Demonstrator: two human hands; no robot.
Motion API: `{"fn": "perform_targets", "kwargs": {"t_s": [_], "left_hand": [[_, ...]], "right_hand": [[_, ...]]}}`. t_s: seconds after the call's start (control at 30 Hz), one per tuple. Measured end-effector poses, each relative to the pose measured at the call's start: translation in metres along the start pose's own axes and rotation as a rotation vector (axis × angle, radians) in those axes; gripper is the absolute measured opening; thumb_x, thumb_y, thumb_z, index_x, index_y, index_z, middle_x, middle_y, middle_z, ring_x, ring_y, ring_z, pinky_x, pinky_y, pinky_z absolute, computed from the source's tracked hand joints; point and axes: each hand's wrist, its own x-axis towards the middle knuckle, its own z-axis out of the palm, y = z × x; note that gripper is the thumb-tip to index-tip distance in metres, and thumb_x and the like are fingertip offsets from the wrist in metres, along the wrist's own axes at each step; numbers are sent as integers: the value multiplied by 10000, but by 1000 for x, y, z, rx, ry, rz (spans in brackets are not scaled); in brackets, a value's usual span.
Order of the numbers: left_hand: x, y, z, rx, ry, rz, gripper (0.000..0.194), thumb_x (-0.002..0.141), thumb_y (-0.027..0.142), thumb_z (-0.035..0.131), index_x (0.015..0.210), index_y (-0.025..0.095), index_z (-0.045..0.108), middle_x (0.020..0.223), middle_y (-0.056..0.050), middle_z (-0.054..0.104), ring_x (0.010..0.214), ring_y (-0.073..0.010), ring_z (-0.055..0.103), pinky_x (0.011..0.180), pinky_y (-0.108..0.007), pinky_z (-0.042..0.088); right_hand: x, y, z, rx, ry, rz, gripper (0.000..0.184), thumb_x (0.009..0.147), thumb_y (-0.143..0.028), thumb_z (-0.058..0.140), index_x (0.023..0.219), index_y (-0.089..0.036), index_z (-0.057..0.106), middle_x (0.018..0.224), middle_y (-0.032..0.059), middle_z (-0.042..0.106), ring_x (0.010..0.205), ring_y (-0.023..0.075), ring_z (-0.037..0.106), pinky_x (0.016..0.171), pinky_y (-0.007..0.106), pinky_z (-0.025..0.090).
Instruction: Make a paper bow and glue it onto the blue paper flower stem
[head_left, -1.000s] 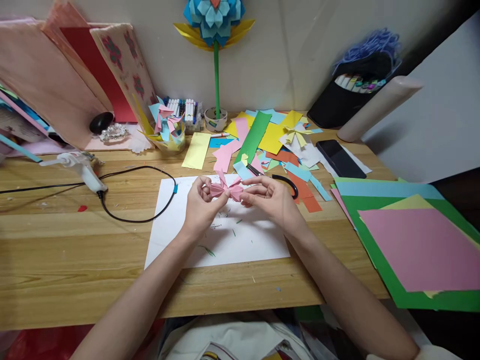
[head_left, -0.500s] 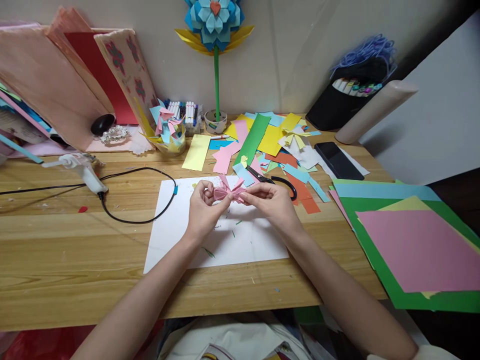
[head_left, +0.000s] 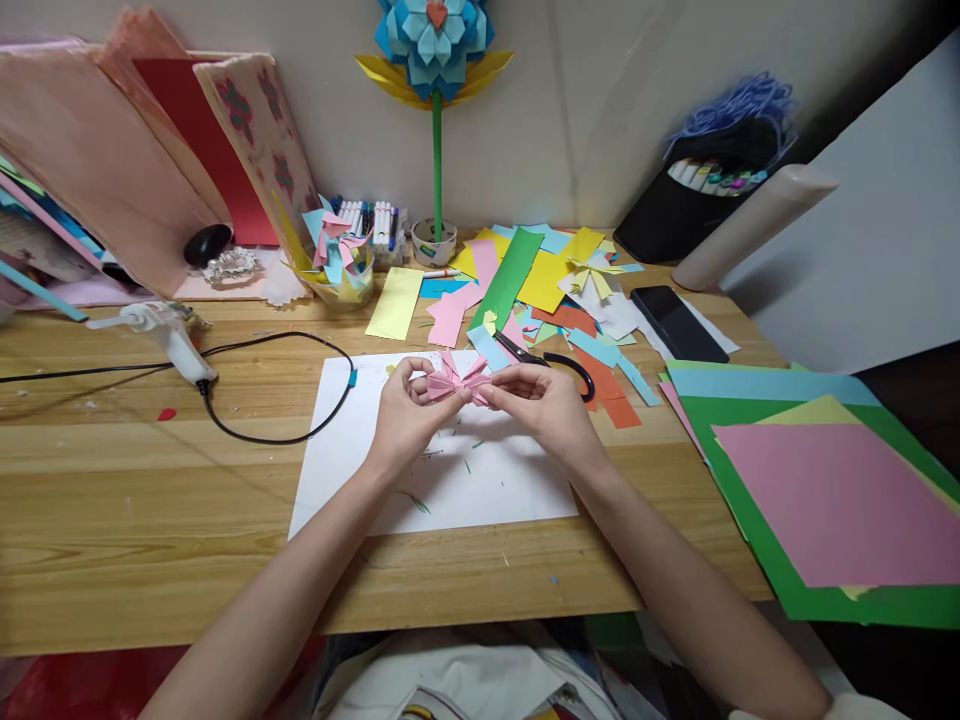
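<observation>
A small folded pink paper piece with pointed flaps is held between both hands above a white sheet on the wooden desk. My left hand pinches its left side with fingers curled. My right hand pinches its right side. Black-handled scissors lie just behind my right hand.
A glue gun with a black cord lies at the left. Coloured paper scraps cover the back middle, a black phone lies to their right, and large coloured sheets lie at the right. A paper flower stands at the wall beside markers.
Both hands have kept hold of the pink paper piece and worked its folds; its flaps look more spread. The hands have drifted slightly closer together.
</observation>
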Motion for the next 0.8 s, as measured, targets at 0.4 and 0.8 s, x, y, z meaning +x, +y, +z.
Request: {"fn": "perform_targets", "kwargs": {"t_s": [0.4,0.8], "left_hand": [[2,1,-3,-55,-64,-63,443,639,301,726,960,167,452,703,-36,693,654,-183,676,648,-275,506],[-1,1,1,4,9,-2,412,621,308,739,911,176,478,673,-20,684,668,-198,680,585,-256,510]], "right_hand": [[1,1,0,-47,9,-3,219,619,-319,728,732,-141,669,754,65,701,714,172,652,702,290,516],[2,6,1,-117,-38,-40,218,670,-359,677,726,-149,660,723,44,672,696,168,615,660,282,481]]}}
